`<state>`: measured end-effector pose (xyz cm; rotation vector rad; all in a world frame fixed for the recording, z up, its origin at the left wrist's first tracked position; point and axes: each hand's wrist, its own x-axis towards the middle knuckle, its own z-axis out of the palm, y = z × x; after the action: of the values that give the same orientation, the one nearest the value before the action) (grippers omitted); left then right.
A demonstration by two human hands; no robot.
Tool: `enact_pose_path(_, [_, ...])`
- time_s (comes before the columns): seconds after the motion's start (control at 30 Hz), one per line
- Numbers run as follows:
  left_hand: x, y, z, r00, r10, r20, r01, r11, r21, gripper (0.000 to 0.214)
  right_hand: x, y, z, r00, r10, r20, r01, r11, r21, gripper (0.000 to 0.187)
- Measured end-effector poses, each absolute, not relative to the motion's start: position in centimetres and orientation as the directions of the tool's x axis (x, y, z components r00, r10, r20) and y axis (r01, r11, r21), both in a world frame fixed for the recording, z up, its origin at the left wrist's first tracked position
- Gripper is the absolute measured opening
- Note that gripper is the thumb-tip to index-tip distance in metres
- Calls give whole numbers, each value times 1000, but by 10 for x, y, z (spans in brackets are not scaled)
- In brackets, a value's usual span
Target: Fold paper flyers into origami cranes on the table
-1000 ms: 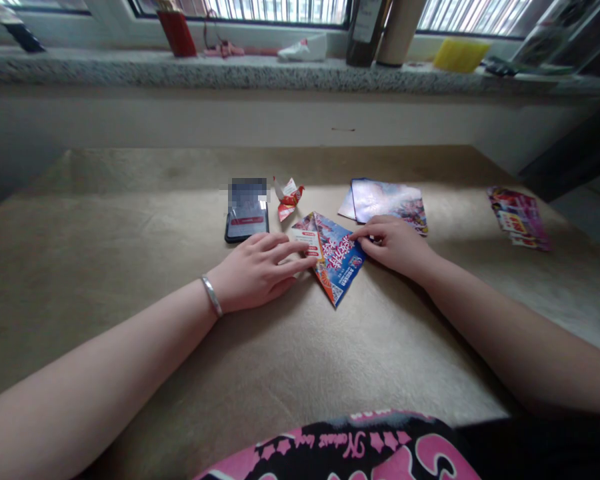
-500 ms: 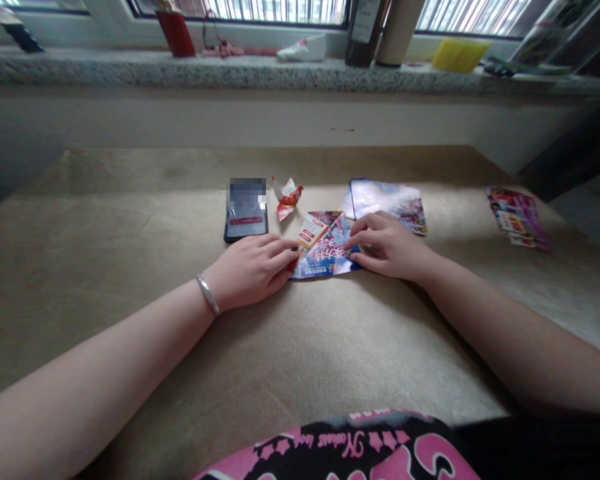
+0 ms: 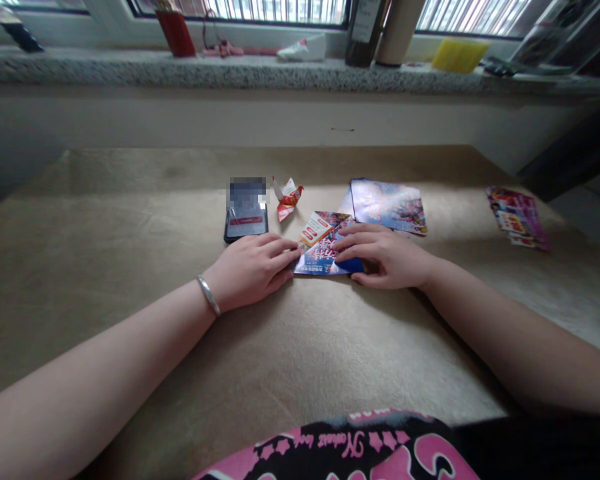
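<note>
A folded leaflet (image 3: 320, 257), glossy with blue, pink and white-orange printed faces, lies on the table before me. My left hand (image 3: 260, 270), with a silver bangle at its wrist, has its fingers close together on the leaflet's left edge and pinches it there. Over the right part lies my right hand (image 3: 380, 253), fingers spread and resting on the paper, its thumb near the lower edge. The right corner is partly hidden under that hand. Just behind the leaflet stands a red and white folded paper crane (image 3: 289, 199).
A phone (image 3: 247, 217) with a lit screen lies behind my left hand. Blue printed sheets (image 3: 387, 203) lie behind my right hand, and pink-red leaflets (image 3: 517, 217) at the table's right. Bottles and a yellow block (image 3: 460, 55) stand on the stone windowsill (image 3: 230, 72).
The leaflet has shifted slightly right, away from my left fingers. My right hand has moved left across it, its fingers now further over the paper. My left hand stays almost in place.
</note>
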<state>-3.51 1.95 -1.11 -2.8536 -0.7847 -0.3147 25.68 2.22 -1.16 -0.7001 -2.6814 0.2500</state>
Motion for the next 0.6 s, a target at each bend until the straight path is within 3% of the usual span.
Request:
enact_pose_path(0.3, [-30,23,-11,863,429,267,464,-882,-82,31,254,17,-5,-797,521,307,426,844,-325,19])
enact_pose_path(0.6, [-29,22,-14,852,422,310,437,-899,21,26,247,12,-3,-719,650,246,536,744,-399,16])
